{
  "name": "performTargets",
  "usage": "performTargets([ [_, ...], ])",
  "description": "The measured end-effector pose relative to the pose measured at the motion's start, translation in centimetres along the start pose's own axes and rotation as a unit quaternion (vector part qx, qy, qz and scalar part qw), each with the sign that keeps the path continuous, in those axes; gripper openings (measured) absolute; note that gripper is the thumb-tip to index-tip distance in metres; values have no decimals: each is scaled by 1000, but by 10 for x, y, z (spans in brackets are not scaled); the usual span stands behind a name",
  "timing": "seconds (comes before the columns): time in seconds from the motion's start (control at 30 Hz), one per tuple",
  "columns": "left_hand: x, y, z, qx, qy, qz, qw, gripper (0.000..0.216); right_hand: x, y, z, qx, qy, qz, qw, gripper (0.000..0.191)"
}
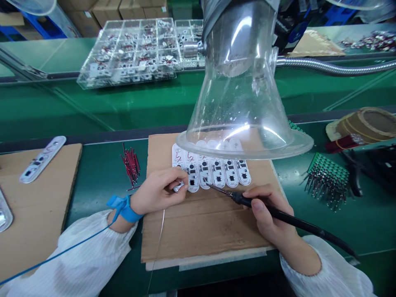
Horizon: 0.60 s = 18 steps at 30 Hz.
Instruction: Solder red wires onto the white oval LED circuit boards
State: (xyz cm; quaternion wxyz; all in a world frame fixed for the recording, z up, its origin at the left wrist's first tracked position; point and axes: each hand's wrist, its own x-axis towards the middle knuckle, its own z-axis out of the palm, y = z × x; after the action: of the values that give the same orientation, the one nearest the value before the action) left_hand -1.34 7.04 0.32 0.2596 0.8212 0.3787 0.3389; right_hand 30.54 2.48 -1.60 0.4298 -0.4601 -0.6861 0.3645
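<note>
My right hand [272, 212] is closed around the black handle of a soldering iron [239, 198]. The iron's tip points left, at the lower part of a white circuit board in the row [218, 175]. My left hand [165, 187], with a blue strap on its wrist, is pinched at the row's left end, partly covering a board there. A thin solder wire [161, 231] runs down from below that hand; its upper end is hidden by the fingers. Several rounded white boards stand side by side on brown cardboard [198, 231], the left ones with red wires at their upper ends.
A clear funnel-shaped hood [241, 107] hangs low over the boards. Red wires [131, 165] lie left of the cardboard. At right are a green pin-studded board [328, 177] and a tape-wrapped roll [365, 123]. A compartment box [133, 51] rests on the shelf.
</note>
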Motion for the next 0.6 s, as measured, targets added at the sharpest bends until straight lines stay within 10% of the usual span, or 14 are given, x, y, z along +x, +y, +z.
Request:
performTargets([
  [0.6, 1, 0, -1, 11, -2, -11, 1000, 18, -2, 6, 1, 51, 34, 1, 998, 9],
])
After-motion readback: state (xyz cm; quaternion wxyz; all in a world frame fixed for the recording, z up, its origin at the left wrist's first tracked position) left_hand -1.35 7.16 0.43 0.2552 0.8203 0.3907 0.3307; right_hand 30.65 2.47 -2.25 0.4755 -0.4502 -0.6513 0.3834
